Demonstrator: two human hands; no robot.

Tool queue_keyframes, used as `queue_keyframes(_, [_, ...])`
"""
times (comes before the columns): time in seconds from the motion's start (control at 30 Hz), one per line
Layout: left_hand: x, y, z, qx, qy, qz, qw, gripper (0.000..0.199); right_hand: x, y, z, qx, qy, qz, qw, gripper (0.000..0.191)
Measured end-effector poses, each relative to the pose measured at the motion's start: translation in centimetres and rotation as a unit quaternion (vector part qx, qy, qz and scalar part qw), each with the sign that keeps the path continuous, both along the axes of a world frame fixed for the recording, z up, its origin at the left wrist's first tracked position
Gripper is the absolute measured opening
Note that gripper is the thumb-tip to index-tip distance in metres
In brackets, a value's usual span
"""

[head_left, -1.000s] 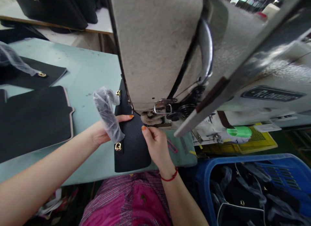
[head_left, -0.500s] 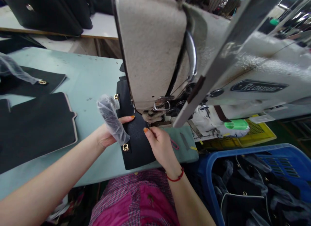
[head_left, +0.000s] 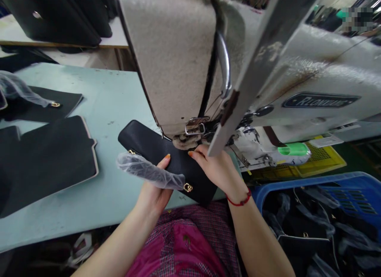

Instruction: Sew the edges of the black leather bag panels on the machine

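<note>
Left hand [head_left: 153, 191] cups a black pebbled leather panel [head_left: 154, 144] from below, thumb on top, with clear plastic film [head_left: 149, 172] draped across it. Right hand [head_left: 217, 170] presses narrowly on the panel's near edge. Panel lies slantwise on the pale green table [head_left: 74, 82], its edge just beside the sewing machine [head_left: 172, 58]. Gold clasp [head_left: 187, 187] already fitted; stitching progress cannot be told. Left: flat black panels [head_left: 44, 162]. Right: blue crate [head_left: 297, 181] holding bagged black goods.

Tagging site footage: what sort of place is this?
Probably a handbag factory sewing line: an industrial sewing machine, black bag panels laid out, and a blue crate full of black bags.
</note>
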State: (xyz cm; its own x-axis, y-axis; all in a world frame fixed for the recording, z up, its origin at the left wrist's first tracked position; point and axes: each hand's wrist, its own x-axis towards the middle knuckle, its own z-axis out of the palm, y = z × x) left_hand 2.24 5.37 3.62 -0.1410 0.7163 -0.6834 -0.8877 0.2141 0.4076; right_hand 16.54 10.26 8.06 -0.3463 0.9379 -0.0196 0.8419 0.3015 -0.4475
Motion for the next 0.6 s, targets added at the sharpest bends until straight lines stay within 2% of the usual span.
queue_keyframes(0.3, [0.41, -0.35, 0.00, 0.025, -0.016, -0.002, 1.000, 0.032, 0.07, 0.31, -0.49, 0.007, 0.016, -0.003, 1.000, 0.030])
queue_keyframes(0.6, [0.51, -0.66, 0.17, 0.014, 0.016, -0.010, 1.000, 0.031, -0.05, 0.23, 0.23, -0.012, 0.026, -0.016, 0.999, 0.030])
